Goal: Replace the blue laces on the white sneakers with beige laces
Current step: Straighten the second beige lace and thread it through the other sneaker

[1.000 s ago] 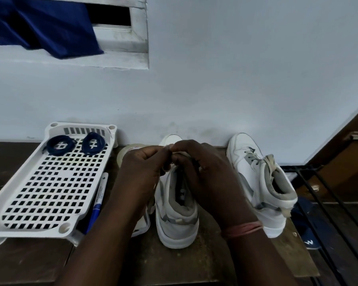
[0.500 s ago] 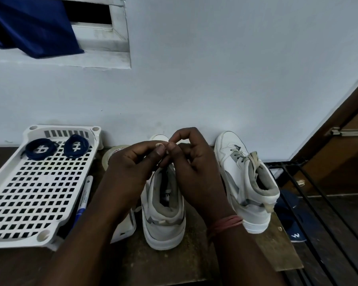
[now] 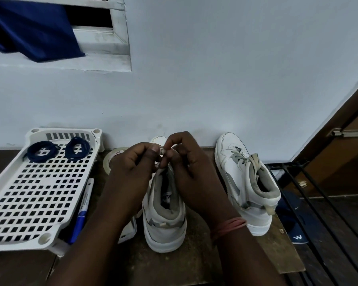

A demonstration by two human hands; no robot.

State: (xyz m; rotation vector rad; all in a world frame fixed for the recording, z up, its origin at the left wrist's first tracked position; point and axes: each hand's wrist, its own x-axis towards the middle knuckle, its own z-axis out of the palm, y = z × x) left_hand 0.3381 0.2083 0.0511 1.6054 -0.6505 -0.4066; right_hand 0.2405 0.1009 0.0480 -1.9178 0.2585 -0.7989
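Observation:
Two white high-top sneakers stand on a wooden table, heels toward me. Over the left sneaker [image 3: 163, 221] my left hand [image 3: 132, 162] and my right hand [image 3: 186, 159] meet, both pinching the beige lace [image 3: 162, 150] between fingertips above the tongue. Most of that lace is hidden by my hands. The right sneaker [image 3: 246, 182] carries a beige lace [image 3: 254, 162] tied at the top. Two coiled blue laces [image 3: 42, 151] [image 3: 77, 149] lie at the far end of a white perforated tray [image 3: 29, 203].
A roll of clear tape [image 3: 112, 159] sits between tray and sneaker by the wall. A blue-capped marker [image 3: 81, 211] lies along the tray's right side. A black metal rack [image 3: 318, 203] with a dark blue shoe [image 3: 293, 223] stands right of the table edge.
My hands have risen slightly above the sneaker, and the fingertips now pinch a visible bit of beige lace. The camera has shifted a little.

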